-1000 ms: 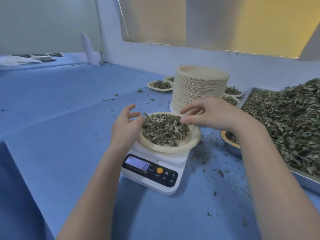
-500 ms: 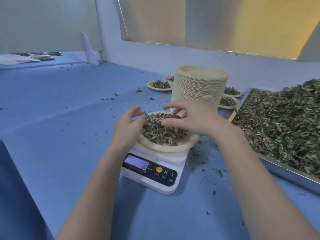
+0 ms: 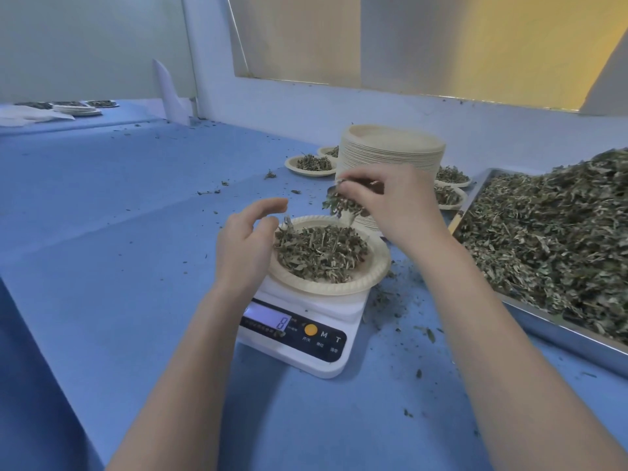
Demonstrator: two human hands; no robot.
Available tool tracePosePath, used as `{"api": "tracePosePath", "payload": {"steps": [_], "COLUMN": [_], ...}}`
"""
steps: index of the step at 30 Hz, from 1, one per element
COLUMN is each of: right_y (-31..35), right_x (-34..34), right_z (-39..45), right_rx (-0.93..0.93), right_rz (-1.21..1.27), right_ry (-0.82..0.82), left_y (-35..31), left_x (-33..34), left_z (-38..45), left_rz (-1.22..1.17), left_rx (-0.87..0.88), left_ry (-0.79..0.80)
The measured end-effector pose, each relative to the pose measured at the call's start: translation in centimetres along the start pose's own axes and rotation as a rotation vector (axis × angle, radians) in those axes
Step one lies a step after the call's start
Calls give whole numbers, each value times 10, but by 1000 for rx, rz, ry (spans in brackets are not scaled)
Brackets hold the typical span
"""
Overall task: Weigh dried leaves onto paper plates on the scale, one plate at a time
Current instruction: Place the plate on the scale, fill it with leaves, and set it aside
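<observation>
We treat the dried leaves [image 3: 321, 251] as a light, brittle, loose load that sheds fragments, judging by the crumbs scattered on the tabletop [image 3: 102, 232]. They lie heaped in the paper plate [image 3: 377, 270] resting on the scale [image 3: 326, 311]. Our right hand [image 3: 390, 202], at 1 o'clock from the plate, pinches a small tuft of leaves above its far rim. Our left hand [image 3: 246, 243], at 9 o'clock, hovers beside the rim with fingers loosely spread, gripping nothing. We advise a soft fingertip pinch for small corrections, since squeezing likely crumbles the leaves. The plate looks thin and flexible, so we would lift it by opposite rim edges. The bulk supply fills the metal tray [image 3: 543, 328] at 3 o'clock.
</observation>
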State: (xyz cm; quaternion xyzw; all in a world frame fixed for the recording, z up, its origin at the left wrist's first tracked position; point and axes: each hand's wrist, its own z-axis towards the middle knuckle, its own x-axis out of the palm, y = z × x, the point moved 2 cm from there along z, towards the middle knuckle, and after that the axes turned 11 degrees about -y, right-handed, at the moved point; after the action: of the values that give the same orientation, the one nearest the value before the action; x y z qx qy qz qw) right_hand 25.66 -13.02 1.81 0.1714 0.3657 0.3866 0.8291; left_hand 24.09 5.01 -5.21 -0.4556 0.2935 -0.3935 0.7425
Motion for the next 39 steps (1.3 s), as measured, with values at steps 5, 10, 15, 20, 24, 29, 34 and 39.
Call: {"api": "tracePosePath", "payload": {"steps": [5, 10, 15, 20, 24, 29, 34, 39], "right_y": [-4, -2, -1, 1, 2, 4, 4, 4], "right_x": [-6, -3, 0, 0, -2, -2, -6, -10], "right_z": [1, 0, 0, -1, 1, 1, 1, 1], "right_rx": [86, 111, 124, 111, 97, 102, 89, 78], "right_rz": [124, 163, 165, 174, 160, 165, 154, 137], "right_ry": [-62, -37, -4, 8, 19, 47, 50, 50], "left_y": [-1, -2, -6, -20, -23, -23, -22, -21], "left_x": [-1, 0, 0, 4, 9, 13, 14, 13], "left_z": [0, -1, -4, -13, -16, -19, -21, -21], "left_rz": [-51, -39, -21, 74, 114, 151, 177, 186], "left_rx": [-10, 5, 42, 208, 287, 310, 309, 300], "left_ry": [-22, -17, -14, -27, 11, 18, -2, -16]}}
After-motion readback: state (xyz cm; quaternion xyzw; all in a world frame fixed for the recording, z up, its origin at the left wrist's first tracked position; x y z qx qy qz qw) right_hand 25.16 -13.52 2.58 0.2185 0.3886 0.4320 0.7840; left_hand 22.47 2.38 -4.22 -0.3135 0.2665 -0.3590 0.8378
